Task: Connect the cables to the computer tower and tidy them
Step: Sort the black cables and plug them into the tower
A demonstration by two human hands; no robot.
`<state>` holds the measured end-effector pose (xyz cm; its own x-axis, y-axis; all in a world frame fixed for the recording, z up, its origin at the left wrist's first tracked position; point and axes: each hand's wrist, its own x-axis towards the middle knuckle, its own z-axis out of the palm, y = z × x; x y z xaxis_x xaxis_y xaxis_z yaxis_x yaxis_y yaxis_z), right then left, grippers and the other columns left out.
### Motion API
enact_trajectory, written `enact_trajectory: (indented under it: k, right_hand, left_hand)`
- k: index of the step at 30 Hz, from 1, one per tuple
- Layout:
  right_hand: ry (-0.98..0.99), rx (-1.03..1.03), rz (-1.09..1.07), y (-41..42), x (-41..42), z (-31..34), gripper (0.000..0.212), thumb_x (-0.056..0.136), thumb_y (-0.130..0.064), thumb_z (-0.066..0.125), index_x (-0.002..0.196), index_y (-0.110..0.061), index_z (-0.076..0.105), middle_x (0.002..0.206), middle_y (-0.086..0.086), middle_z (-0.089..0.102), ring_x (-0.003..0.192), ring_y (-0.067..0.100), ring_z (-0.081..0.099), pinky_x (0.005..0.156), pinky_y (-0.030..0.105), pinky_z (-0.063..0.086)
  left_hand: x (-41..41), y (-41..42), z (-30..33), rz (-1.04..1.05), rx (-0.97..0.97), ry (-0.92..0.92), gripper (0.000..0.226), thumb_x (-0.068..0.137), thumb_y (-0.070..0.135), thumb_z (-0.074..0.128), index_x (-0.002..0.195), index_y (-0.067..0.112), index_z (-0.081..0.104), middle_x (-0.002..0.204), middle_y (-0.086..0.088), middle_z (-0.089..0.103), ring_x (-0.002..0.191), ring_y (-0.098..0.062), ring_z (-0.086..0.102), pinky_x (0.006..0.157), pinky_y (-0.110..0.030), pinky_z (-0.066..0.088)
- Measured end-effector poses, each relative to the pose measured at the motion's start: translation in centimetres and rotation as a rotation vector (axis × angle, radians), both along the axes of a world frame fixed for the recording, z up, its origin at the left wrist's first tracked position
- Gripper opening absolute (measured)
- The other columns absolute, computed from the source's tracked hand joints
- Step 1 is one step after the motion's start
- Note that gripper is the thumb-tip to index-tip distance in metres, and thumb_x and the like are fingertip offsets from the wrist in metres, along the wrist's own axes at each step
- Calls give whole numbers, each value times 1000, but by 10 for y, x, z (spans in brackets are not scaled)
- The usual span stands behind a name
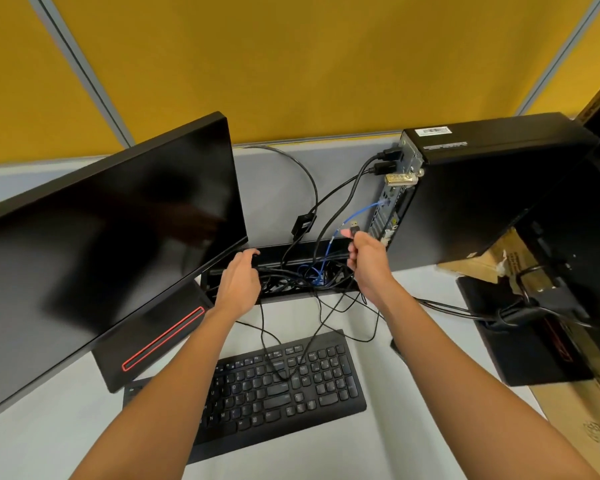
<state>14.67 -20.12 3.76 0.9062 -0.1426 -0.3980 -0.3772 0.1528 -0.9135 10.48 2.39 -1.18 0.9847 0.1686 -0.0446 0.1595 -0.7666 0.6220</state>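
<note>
The black computer tower (482,188) stands at the back right, its rear panel (394,199) facing left. Two black cables and a gold connector (400,178) are plugged in near its top, and a blue cable (357,216) lower down. My right hand (368,261) pinches a black USB plug (353,228) just left of the panel's lower ports. My left hand (239,282) rests with spread fingers on the rim of an open black cable tray (278,254) full of tangled black and blue cables (305,275).
A black monitor (111,244) tilts across the left half of the desk. A black keyboard (278,386) lies in front with thin cables draped over it. A second monitor stand (534,327) and cardboard boxes (492,261) crowd the right. Yellow partition behind.
</note>
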Motion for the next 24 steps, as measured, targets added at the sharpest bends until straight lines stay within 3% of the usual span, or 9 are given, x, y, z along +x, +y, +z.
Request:
enact_trajectory:
  k: [2, 6, 9, 12, 15, 17, 19, 22, 24]
  right_hand:
    - [45, 134, -91, 5, 8, 0, 26, 99, -11, 40, 105, -8, 65, 62, -4, 44, 54, 4, 40, 50, 14, 39]
    - [95, 239, -180, 10, 31, -5, 16, 99, -18, 52, 86, -16, 61, 78, -3, 60, 74, 3, 57, 74, 19, 51]
    - [96, 265, -303, 11, 42, -10, 8, 97, -18, 55, 101, -14, 61, 84, -2, 60, 78, 4, 57, 76, 19, 50]
    - [64, 224, -435, 13, 57, -15, 22, 96, -17, 57, 116, -9, 62, 78, -2, 56, 71, 8, 53, 70, 19, 46]
    - [100, 259, -537, 19, 68, -15, 18, 94, -16, 61, 111, -12, 66, 104, 7, 69, 109, 14, 58, 97, 32, 45]
    - [112, 318, -584, 22, 75, -13, 19, 92, -17, 63, 111, -13, 68, 114, 4, 68, 117, 15, 56, 105, 33, 40]
    - [80, 404, -630, 22, 81, -13, 26, 92, -14, 64, 117, -9, 66, 115, 4, 67, 112, 13, 59, 102, 25, 43]
    - [40, 486, -663, 21, 84, -15, 30, 92, -8, 62, 122, -6, 63, 112, 4, 66, 101, 8, 61, 83, 17, 47]
    - [26, 492, -666, 22, 86, -18, 31, 93, -8, 60, 124, -6, 61, 116, 4, 65, 106, 10, 60, 84, 18, 48]
  left_hand:
    - [5, 0, -4, -9, -16, -32, 40, 95, 2, 36, 132, 15, 45, 130, -8, 49, 114, -25, 50, 98, -40, 42]
    - [18, -3, -14, -13, -93, -60, 37, 96, 3, 37, 129, 16, 48, 118, -6, 51, 99, -21, 53, 88, -38, 47]
    - [16, -5, -24, -27, -95, -54, 30, 98, 15, 45, 128, 17, 47, 108, -2, 52, 87, -19, 54, 80, -38, 48]
    - [20, -3, -42, -72, -78, -42, 29, 98, 17, 46, 128, 19, 47, 103, 1, 50, 87, -21, 55, 79, -39, 48]
    - [30, -1, -54, -82, -57, -65, 26, 99, 15, 44, 124, 19, 49, 100, 1, 49, 87, -19, 53, 77, -35, 45]
    - [34, 0, -59, -70, -48, -97, 22, 100, 15, 43, 119, 17, 53, 96, 2, 48, 81, -17, 51, 72, -31, 41]
    - [37, 2, -64, -66, -45, -124, 19, 100, 15, 42, 113, 15, 56, 95, 2, 47, 77, -17, 50, 69, -31, 40]
    - [39, 7, -78, -79, -57, -171, 17, 99, 15, 44, 106, 13, 59, 92, 1, 47, 72, -19, 51, 66, -40, 48]
    - [41, 8, -86, -91, -52, -211, 14, 98, 11, 47, 101, 13, 60, 90, 2, 47, 69, -20, 52, 62, -42, 49]
